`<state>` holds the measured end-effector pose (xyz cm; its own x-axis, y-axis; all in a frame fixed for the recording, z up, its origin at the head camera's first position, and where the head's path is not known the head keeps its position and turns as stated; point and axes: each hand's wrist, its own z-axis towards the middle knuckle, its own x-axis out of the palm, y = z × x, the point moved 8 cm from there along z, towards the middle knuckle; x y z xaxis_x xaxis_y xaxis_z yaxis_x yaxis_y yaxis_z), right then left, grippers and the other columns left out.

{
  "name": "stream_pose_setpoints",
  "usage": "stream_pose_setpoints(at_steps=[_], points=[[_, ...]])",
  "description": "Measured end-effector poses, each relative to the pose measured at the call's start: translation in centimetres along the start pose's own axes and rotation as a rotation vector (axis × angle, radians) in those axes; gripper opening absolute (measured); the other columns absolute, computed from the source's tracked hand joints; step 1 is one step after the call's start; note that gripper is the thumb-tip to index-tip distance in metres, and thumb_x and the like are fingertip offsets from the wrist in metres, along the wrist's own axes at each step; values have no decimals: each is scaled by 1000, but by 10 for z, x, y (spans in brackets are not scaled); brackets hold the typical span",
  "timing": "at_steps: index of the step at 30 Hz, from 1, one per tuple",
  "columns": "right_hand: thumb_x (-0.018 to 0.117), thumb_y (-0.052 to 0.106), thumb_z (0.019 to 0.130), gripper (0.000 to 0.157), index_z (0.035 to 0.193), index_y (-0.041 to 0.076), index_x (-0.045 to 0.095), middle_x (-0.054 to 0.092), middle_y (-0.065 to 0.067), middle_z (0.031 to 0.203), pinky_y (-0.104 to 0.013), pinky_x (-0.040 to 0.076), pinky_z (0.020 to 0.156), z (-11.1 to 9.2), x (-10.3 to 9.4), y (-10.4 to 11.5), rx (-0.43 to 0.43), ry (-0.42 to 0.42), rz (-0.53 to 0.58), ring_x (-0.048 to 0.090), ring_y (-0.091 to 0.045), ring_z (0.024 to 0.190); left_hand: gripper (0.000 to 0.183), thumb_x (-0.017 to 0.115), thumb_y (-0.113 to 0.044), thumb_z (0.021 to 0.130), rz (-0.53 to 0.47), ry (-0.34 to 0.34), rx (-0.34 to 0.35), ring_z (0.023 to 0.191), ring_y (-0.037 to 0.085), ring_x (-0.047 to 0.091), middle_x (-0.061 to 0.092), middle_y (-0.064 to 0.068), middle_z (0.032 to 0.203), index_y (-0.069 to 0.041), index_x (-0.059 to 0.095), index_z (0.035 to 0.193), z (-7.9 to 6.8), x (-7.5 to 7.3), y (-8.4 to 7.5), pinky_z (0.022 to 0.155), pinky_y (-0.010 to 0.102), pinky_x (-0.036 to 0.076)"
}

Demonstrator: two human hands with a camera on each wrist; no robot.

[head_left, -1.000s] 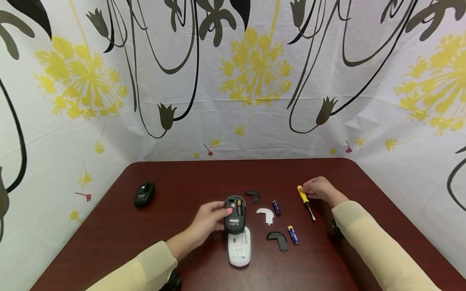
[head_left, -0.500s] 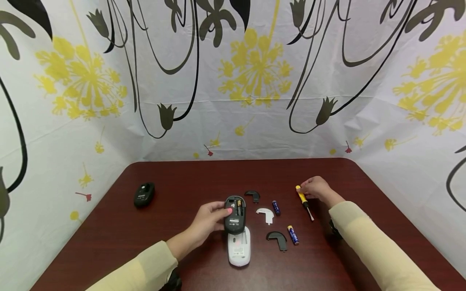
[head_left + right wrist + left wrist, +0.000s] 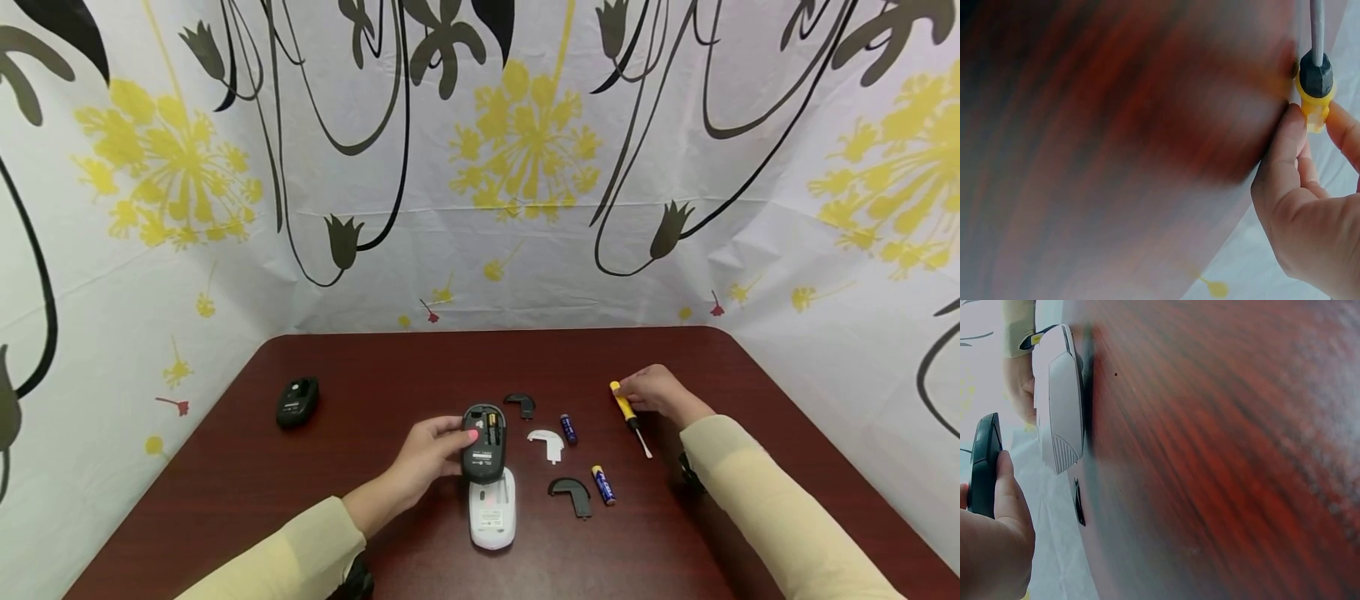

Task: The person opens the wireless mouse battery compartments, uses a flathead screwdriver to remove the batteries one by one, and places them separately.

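Note:
In the head view my left hand [image 3: 423, 462] grips a dark computer mouse [image 3: 483, 454], underside up, its battery bay uncovered with a battery showing inside. The left wrist view shows this dark mouse [image 3: 985, 465] raised off the tabletop. Just nearer to me lies a white mouse [image 3: 492, 517], also underside up and partly covered by the dark one. Over on the right, my right hand [image 3: 660, 392] pinches the yellow handle of a screwdriver [image 3: 624, 407], whose tip points toward me. Thumb and finger hold that screwdriver [image 3: 1316, 94] by its handle in the right wrist view.
Between the hands lie a small black cover [image 3: 521, 404], a white cover [image 3: 549, 444], a larger dark cover [image 3: 573, 493] and two blue batteries [image 3: 569, 429]. Another black mouse [image 3: 297, 402] sits at the far left. A patterned cloth [image 3: 480, 250] hangs behind the brown table [image 3: 375, 367].
My right hand has shifted slightly to the left with the screwdriver, whose tip has swung a little. The left hand and the dark mouse stay where they were.

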<state>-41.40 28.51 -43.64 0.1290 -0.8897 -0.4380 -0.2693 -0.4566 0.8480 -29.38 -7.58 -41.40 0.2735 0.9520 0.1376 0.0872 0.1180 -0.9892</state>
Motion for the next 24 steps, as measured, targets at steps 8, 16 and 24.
stream_pose_setpoints(at_steps=[8,16,24], points=[[66,9,92,45,126,-17,50,58,-16,110,-35,57,81,1,-4,-4,-6,33,92,60,-16,84,47,64,-11,93,8,6,-2,91,25,67,63,22,114,15,49,130,-1,1,-1,76,40,59],[58,8,97,53,138,-16,37,57,-8,108,-32,54,86,-8,-2,6,-4,128,241,60,-11,86,48,64,-12,93,8,9,-5,92,25,67,63,22,114,14,49,130,-1,2,-1,76,41,59],[55,10,99,48,137,-14,37,54,-5,103,-27,53,84,-13,-1,16,-9,152,367,56,-9,84,47,63,-11,93,6,13,-1,92,25,67,63,22,114,14,49,129,-1,3,-1,76,41,58]])
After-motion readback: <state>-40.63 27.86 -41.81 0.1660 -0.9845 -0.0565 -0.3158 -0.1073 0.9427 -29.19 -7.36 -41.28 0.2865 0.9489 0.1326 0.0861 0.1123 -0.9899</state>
